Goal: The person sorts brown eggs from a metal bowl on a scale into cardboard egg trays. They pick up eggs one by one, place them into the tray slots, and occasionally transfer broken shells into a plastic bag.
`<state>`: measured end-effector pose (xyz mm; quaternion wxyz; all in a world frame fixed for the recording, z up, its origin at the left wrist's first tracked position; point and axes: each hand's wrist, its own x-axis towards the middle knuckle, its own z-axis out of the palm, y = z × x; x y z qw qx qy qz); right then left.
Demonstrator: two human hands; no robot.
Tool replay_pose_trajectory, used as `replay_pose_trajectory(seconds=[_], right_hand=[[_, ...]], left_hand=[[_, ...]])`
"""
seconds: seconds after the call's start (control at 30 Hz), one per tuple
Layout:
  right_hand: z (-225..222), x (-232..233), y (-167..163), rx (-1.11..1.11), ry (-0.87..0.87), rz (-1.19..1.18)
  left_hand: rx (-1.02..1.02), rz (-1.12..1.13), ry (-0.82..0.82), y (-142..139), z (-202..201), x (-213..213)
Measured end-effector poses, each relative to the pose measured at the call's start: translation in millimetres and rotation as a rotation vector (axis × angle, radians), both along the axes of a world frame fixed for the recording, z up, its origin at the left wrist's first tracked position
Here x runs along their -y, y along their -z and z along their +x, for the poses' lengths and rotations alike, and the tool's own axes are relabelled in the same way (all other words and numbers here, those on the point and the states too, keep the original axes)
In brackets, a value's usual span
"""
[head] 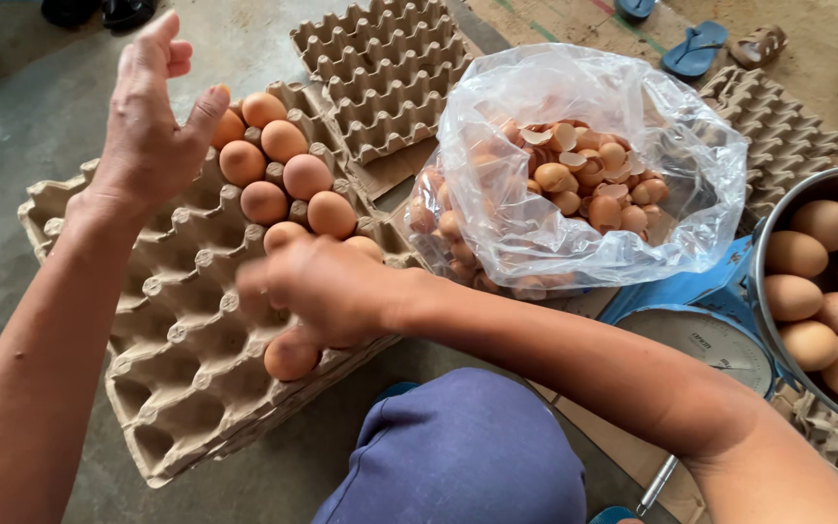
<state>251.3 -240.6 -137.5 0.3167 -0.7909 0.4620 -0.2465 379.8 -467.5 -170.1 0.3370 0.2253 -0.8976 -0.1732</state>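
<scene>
Eggs fill only the far rows of the pulp egg tray; the cells nearer the person are vacant.

Right hand: positioned over the near edge of the filled rows, palm down, fingers curled. A brown egg sits directly below the fingers, at a cell along the tray's edge. Whether the fingers are clamped on it or only resting against it cannot be told; the hand covers the contact. The palm-down posture suits lowering an egg into a cell from above.

Left hand: raised beyond the right hand, fingers spread and loose, holding nothing. The thumb tip lies just beside the farthest of the seated eggs, apart from the others.

To the right of the right hand lies a clear plastic bag, mouth open upward, holding broken eggshells. Further right, a metal bowl of whole eggs rests on a blue weighing scale, within reach of the right arm. Beyond the left hand lie spare empty trays.
</scene>
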Motion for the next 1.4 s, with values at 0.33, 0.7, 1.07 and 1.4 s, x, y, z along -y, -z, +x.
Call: replay_pose_trajectory(seconds=[0.33,0.7,1.07,1.4], right_hand=[[33.7,27.2,73.0,0.091,-0.016,-0.328],[-74.8,-54.0,14.3,0.199,0.119,-0.244],[-365.1,-330.9,-94.2,-0.388,1.511,0.135],[-448.4,-370.1,-23.8,0.121,1.576,-0.364]], left_hand=[[-0.170,0.161,0.126,-59.0,-33.3,-32.1],[-0.185,0.196,0.571,-136.4,-158.1,-150.4],[0.126,0.042,1.111,-92.6,-370.8,-351.9],[0.432,-0.509,0.925,-46.0,-434.2,-412.6]])
